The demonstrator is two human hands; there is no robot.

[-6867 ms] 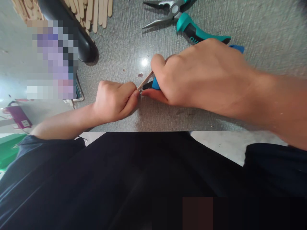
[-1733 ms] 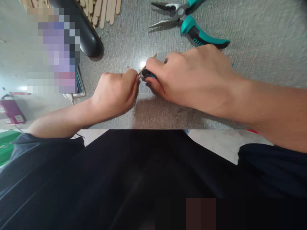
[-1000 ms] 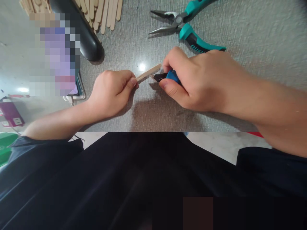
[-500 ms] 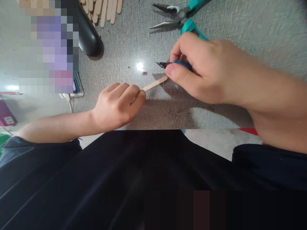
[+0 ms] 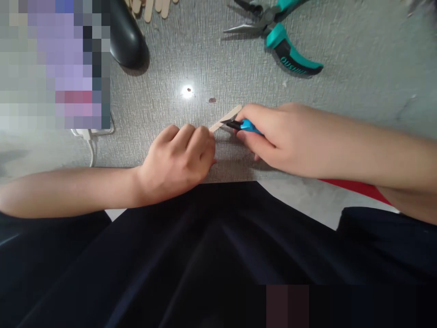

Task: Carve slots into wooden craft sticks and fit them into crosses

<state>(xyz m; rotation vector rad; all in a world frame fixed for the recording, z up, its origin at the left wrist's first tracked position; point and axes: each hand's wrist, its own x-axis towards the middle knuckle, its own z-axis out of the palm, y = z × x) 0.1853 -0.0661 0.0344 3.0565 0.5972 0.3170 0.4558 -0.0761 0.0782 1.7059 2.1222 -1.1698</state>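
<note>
My left hand (image 5: 180, 157) is closed around one end of a pale wooden craft stick (image 5: 234, 112), which slants up and to the right out of my fingers. My right hand (image 5: 273, 132) grips a blue-handled craft knife (image 5: 249, 126) with a dark blade pointing left. The blade's tip lies over or against the stick's lower edge, close to my left fingers; whether it cuts in, I cannot tell. Right beside the stick's far end are my right fingers. The end inside my left hand is hidden.
Open long-nose pliers with teal and black handles (image 5: 290, 50) lie at the upper right. More craft sticks (image 5: 149, 11) lie at the top edge, beside a black rounded object (image 5: 128, 41). A white cable (image 5: 91, 152) runs at the left on the grey textured table (image 5: 164, 91).
My right hand has come down and turned, bringing the knife blade from above the stick's end to its lower edge. The stick is tilted more steeply. The camera view has shifted slightly.
</note>
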